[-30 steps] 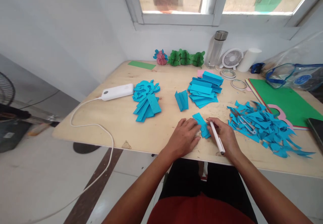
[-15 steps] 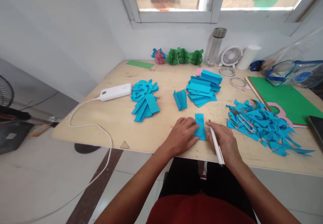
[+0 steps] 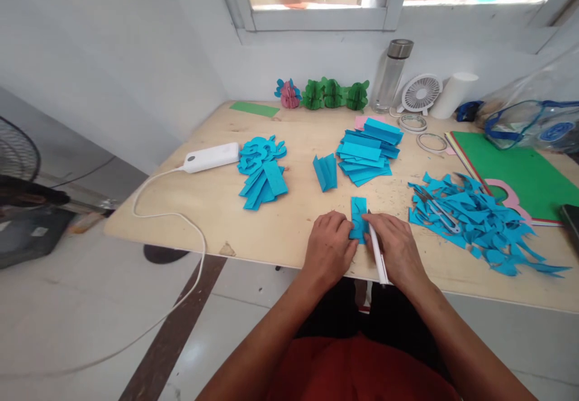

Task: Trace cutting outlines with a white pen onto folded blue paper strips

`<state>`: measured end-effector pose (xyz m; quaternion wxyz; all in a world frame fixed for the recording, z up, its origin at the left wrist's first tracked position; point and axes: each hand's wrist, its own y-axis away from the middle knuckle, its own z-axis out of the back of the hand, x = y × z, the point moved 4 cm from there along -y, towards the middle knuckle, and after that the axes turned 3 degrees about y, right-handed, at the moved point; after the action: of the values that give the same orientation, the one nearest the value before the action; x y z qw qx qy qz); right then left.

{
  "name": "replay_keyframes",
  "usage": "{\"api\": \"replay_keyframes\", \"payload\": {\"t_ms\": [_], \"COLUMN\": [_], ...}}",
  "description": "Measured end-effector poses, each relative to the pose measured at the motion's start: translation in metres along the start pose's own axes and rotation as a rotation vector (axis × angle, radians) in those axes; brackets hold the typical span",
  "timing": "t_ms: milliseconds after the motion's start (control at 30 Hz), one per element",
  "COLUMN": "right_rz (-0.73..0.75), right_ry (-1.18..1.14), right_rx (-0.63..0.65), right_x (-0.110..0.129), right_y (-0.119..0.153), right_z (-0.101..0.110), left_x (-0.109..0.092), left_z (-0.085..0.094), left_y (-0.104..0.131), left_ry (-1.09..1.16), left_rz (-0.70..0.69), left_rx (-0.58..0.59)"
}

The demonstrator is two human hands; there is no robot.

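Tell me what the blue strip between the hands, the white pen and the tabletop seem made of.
Blue strip: matte paper or thin card, flat with dark lines drawn on it. White pen: probably smooth plastic, from its even white barrel. Tabletop: pale wood or wood-look board, dull, with faint grain.

Back of wooden table (image 3: 275, 232), left to right: pink-and-blue paper ornament (image 3: 289, 95), green paper ornaments (image 3: 333, 94), clear bottle (image 3: 391, 81) with silver cap, small white fan (image 3: 421, 94), white cylinder (image 3: 453, 95) | Right end: green sheet (image 3: 540, 175), clear blue-trimmed bag (image 3: 545, 126) at its far edge | Left end: white power bank (image 3: 211, 157), cord (image 3: 192, 225) hanging over front edge | Above: window (image 3: 392, 3) | Far left, low: black fan (image 3: 18, 151)
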<state>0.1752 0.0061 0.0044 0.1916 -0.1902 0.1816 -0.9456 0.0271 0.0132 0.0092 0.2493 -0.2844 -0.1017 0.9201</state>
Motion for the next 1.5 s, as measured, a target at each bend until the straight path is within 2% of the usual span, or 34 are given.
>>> {"api": "replay_keyframes", "payload": {"t_ms": [333, 867, 1500], "right_rz": [0.013, 0.016, 0.018], "right_ry": [0.013, 0.014, 0.008], "right_rx": [-0.013, -0.010, -0.012], "right_x": [0.001, 0.002, 0.002], "right_y": [0.000, 0.001, 0.002], "right_z": [0.001, 0.001, 0.000], "left_x": [-0.005, 0.001, 0.011], "left_z": [-0.002, -0.004, -0.003], "left_y": [0.002, -0.003, -0.010], "left_ry": [-0.046, -0.089, 0.003], "left_rz": [0.022, -0.099, -0.228], "left_rx": [-0.063, 0.071, 0.109]}}
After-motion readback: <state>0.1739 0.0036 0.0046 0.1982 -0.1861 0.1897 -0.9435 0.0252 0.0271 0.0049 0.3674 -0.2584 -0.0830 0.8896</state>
